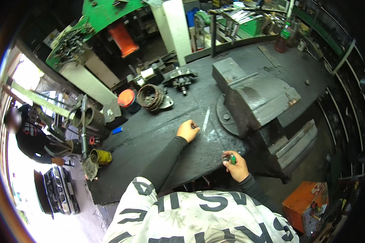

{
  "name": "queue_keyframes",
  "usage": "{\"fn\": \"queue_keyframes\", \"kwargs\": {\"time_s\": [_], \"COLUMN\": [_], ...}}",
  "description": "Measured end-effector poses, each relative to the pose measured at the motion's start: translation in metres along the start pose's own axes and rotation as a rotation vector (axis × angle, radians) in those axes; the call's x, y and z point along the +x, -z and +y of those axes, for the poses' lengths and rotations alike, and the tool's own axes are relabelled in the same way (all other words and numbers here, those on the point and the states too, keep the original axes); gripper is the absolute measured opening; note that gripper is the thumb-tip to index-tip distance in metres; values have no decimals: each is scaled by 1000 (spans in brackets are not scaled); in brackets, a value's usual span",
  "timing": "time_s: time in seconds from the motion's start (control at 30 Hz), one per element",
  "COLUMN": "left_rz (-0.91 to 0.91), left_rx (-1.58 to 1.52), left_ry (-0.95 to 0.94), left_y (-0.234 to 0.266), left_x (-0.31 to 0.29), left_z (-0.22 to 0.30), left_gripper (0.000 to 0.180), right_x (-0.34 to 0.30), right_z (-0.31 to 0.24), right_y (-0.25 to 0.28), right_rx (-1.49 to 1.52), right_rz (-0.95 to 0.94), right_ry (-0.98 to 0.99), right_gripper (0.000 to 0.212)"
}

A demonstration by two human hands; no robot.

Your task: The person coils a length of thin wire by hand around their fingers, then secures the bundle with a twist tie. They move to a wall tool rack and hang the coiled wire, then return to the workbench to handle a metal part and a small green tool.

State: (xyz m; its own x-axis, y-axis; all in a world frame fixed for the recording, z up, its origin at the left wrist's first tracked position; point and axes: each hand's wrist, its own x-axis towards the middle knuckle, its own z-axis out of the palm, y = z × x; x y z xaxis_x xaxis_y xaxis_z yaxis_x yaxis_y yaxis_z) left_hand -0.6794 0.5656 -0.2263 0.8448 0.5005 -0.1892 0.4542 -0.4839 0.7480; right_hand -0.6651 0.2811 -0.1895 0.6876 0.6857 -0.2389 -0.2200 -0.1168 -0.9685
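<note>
My left hand [187, 130] is closed low over the dark workbench [162, 139], with a small dark thing showing at its fingertips that I cannot make out. A thin pale strip [206, 119] lies just beyond it on the bench. My right hand [238, 167], by the bench's front edge, is closed on a small green object [233, 158]. Beside that, a small metallic piece [225, 157] shows at the same fingertips; its kind is too small to tell. The two hands are apart.
A large bench vise [255, 97] stands to the right. Farther back are a ring-shaped stator with windings [150, 98], an alternator part [181, 79] and a red-lidded tub [127, 98]. A yellow can [100, 156] sits at left; another person [32, 133] is beyond.
</note>
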Motion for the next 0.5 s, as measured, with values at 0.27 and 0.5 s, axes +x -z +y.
{"fn": "queue_keyframes", "kwargs": {"time_s": [0.27,0.5], "left_rz": [144,148], "left_rx": [441,246], "left_ry": [-63,172], "left_y": [-48,-53], "left_x": [45,65], "left_z": [44,39], "left_gripper": [31,22], "right_x": [-16,5], "right_z": [11,6], "right_y": [24,39], "right_rx": [58,82], "right_rz": [14,-27], "right_ry": [-35,0], "right_gripper": [30,31]}}
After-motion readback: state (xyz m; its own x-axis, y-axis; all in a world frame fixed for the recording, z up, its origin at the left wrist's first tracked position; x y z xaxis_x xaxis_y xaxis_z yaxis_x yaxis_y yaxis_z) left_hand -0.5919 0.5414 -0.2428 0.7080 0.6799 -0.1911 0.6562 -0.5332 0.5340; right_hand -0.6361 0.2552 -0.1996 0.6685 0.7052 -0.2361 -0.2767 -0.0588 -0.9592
